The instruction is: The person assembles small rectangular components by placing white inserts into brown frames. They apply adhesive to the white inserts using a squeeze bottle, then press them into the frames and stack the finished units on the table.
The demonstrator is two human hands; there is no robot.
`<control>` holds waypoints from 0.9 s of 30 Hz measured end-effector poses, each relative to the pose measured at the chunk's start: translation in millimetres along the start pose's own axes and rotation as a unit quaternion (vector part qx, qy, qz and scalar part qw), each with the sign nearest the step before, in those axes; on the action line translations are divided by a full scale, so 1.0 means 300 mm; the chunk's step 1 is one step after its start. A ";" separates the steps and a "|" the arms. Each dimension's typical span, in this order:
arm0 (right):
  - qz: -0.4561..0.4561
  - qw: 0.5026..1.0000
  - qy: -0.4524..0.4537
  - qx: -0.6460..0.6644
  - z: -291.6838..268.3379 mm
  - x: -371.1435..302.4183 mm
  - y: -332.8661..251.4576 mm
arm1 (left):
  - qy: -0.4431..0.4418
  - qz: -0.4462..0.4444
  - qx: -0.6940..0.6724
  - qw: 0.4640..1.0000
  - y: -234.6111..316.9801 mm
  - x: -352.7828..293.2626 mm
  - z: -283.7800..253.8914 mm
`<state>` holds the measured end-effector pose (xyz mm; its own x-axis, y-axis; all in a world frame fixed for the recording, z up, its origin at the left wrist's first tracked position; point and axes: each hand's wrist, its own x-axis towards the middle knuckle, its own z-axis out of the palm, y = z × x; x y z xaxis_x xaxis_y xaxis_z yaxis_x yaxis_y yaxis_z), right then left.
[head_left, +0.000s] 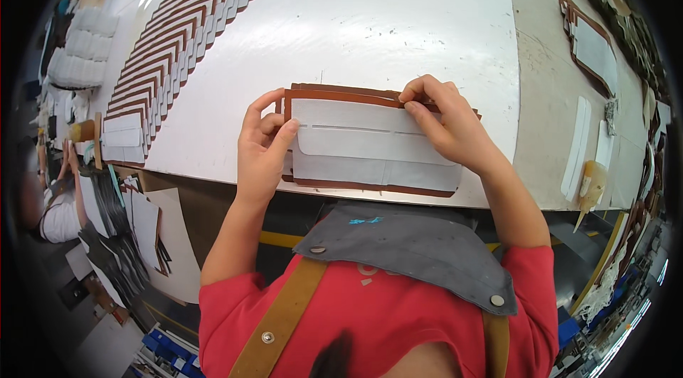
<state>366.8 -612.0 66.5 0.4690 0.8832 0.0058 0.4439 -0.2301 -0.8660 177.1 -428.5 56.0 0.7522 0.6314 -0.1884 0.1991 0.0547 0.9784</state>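
A brown leather panel with a white lining piece point(370, 143) on top lies at the near edge of the white worktable point(370, 22). It rests on a small stack of similar brown pieces. My left hand point(262, 147) pinches the left end of the white piece, thumb on top. My right hand point(445, 125) presses its fingertips on the upper right edge, where white meets brown. The white piece has thin slits and a fold line across it.
A long overlapped row of brown-and-white pieces point(185, 29) runs diagonally at the upper left. More stacked pieces point(590, 47) and white strips point(576, 147) lie at the right, next to a glue bottle point(592, 186). Another person point(57, 200) sits far left.
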 end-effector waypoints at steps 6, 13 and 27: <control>0.108 0.985 -0.127 -0.038 -0.156 -0.005 0.054 | 0.018 0.022 0.011 1.000 0.022 0.084 0.038; 0.186 0.981 -0.039 0.045 -0.428 0.027 0.213 | -0.053 0.102 0.080 0.990 0.061 0.407 0.145; 0.147 0.877 0.456 0.038 -0.997 0.553 0.791 | -0.039 0.273 0.225 0.934 0.161 1.303 0.763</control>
<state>778.3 -642.3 11.5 0.9857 0.0869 0.1441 0.1652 -0.3356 -0.9274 624.4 -356.1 10.3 0.8589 0.4102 0.3065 0.0024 -0.6017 0.7987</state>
